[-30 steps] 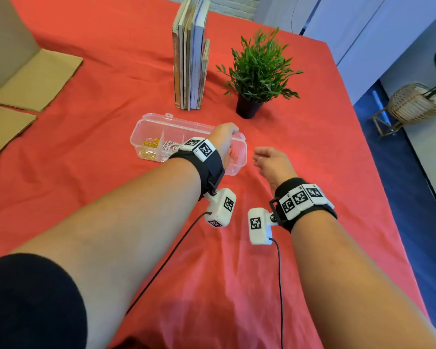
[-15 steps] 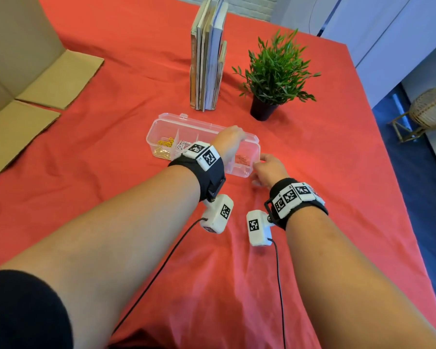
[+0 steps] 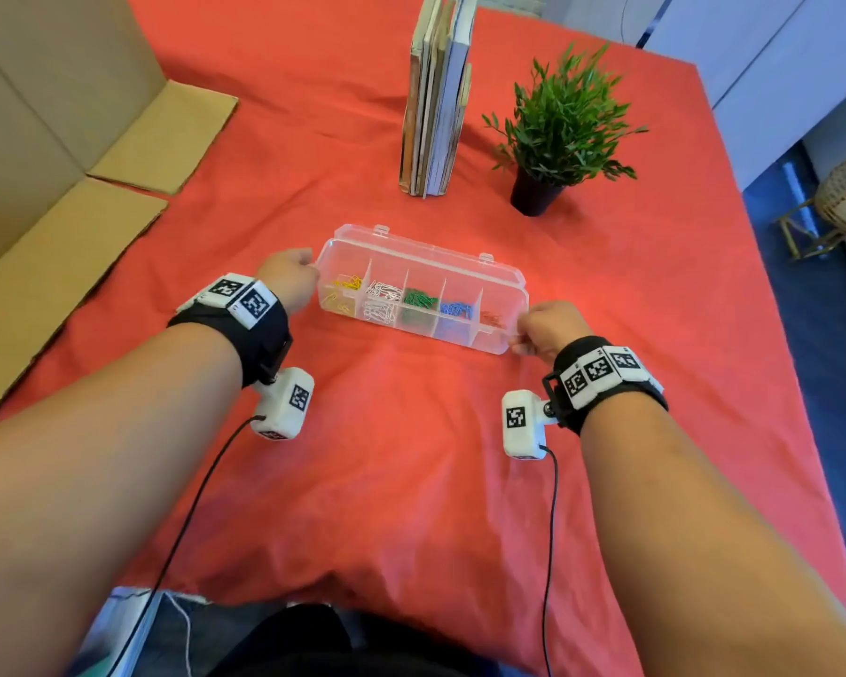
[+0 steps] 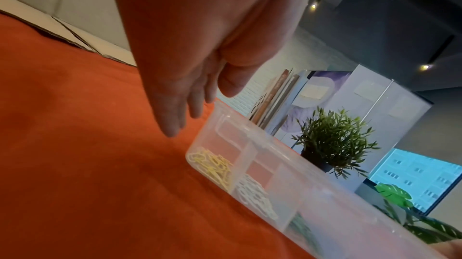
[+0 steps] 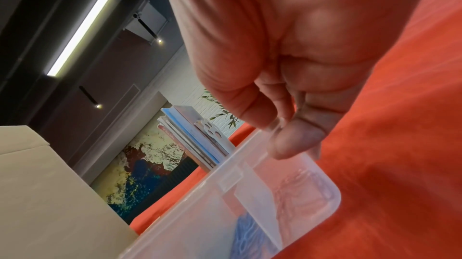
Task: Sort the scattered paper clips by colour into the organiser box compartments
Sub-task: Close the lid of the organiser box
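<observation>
The clear organiser box (image 3: 460, 266) lies on the red cloth with its lid down. Its compartments hold yellow (image 3: 345, 285), white (image 3: 382, 290), green (image 3: 418, 298), blue (image 3: 455, 309) and red paper clips (image 3: 492, 319). My left hand (image 3: 289, 278) is at the box's left end. In the left wrist view its fingers (image 4: 175, 117) hang straight beside the box (image 4: 287, 174) and the thumb is at the top corner. My right hand (image 3: 543, 327) is at the right front corner. There thumb and forefinger (image 5: 275, 125) pinch the clear rim of the box (image 5: 200, 214).
Upright books (image 3: 435, 100) and a potted plant (image 3: 558, 134) stand behind the box. An open cardboard box (image 3: 45, 139) takes up the table's left side. The red cloth (image 3: 411, 481) stretches wrinkled towards me. The table's right edge drops to a blue floor.
My left hand has moved from over the box's right part to its left end. My right hand has come up to the right end and taken hold of the rim.
</observation>
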`<state>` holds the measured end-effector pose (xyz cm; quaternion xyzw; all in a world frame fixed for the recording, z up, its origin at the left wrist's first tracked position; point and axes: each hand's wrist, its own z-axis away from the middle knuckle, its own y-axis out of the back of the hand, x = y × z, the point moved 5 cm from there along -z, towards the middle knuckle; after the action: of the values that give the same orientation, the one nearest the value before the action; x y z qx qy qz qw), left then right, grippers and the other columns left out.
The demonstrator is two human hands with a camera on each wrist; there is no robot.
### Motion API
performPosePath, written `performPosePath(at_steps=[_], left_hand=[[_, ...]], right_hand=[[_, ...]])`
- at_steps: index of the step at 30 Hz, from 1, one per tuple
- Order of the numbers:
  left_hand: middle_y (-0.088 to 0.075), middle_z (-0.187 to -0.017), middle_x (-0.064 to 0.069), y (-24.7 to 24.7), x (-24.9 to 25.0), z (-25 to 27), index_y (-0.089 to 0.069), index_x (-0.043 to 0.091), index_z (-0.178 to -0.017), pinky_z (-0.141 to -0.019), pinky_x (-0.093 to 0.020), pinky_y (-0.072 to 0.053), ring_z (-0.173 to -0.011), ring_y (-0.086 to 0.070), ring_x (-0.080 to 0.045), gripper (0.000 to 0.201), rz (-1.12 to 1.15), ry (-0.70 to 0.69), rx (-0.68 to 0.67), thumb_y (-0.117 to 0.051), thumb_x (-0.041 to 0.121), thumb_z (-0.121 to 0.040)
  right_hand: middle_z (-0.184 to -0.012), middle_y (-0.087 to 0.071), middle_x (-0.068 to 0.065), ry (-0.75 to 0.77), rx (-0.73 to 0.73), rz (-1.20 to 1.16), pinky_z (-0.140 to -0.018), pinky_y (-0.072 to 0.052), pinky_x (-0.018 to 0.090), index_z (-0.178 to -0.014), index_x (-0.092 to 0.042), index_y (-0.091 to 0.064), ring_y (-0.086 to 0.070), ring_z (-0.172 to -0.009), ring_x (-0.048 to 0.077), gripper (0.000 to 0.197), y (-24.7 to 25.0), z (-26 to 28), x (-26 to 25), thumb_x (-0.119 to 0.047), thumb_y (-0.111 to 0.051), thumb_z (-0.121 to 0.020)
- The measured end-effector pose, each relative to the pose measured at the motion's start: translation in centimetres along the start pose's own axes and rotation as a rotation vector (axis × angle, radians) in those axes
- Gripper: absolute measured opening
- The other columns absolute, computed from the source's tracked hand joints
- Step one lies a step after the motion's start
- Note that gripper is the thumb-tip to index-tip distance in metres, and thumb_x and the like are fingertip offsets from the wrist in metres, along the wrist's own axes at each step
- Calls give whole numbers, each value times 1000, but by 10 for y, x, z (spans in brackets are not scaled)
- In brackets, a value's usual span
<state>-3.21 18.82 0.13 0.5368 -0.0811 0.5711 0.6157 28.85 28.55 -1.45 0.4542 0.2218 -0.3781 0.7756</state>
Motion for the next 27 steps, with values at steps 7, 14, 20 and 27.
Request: performPosePath(at_steps=[7,14,20,27], left_hand=[[-53,-97,-4,-4,-14,7,-53,16,-128,-39,-16,-48,-83,-55,-19,55,328,62,-103,-38,-15,-85],[-65,-101,-11,-4,-20,-4,-54,10,-129,-65,-27,-59,-89,-63,-22,55,344,68,-113,-47,-15,-81],[-65,-113,-10,0,-18,1,-61,11,-112,-73,-32,-59,-89,-62,-21,39,423,145,-52,-42,39,-91],[-62,-110,-10,-1,-21,2,-51,12,-120,-83,-43,-54,-97,-63,-31,80,710,232,-199,-17,74,-82]], right_hand=[[-89,-60,12,91,31,221,-79,-42,32,-88,-9,-58,-55,-97,25,10,-4,1,-30,-11,-48,-89],[-73,-57,-4,-19,-8,-291,-81,-48,33,-71,-20,-52,-56,-74,17,24,-5,-12,-33,-24,-47,-94],[-87,-65,7,23,-77,-834,-87,-51,40,-106,-9,-62,-62,-85,24,67,-7,-1,-22,-54,-12,-97],[-112,-62,-8,104,-117,-482,-94,-30,41,-91,-23,-67,-47,-117,14,52,18,22,-9,-50,-24,-97]])
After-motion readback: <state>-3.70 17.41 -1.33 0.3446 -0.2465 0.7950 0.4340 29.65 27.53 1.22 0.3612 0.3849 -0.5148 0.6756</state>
